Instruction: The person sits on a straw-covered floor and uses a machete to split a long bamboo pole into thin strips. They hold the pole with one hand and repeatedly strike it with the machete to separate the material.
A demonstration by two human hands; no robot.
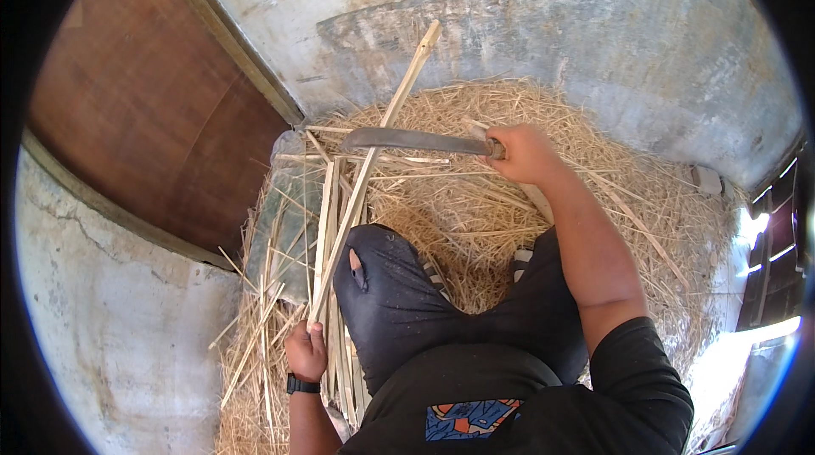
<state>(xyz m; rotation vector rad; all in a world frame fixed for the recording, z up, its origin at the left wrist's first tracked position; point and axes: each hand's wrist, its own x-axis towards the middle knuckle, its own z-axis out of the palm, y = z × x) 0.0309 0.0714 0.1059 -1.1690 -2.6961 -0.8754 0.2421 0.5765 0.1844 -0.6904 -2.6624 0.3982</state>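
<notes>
The left hand [307, 353], low beside the person's left leg, grasps the near end of a pale wooden stick [412, 73]. The stick's long axis runs from that hand past the outer side of the left knee [373, 264], forward and slanting right, its far end out over the shavings. A long knife [424, 141] lies crosswise over its upper half, blade tip just past the stick on the left; whether the edge bites the wood I cannot tell. The right hand [522, 154], clenched round the knife's handle, is well to the right of the stick, so the left hand is the nearer one.

On the ground, loose sticks [327, 200] lie at the left and a thick bed of shavings [475, 226] spreads rightward to a small block [706, 179]. Around this stand a brown door panel [153, 107], a stained wall [594, 22] and, far right, dark slats [772, 234] with bright light between them.
</notes>
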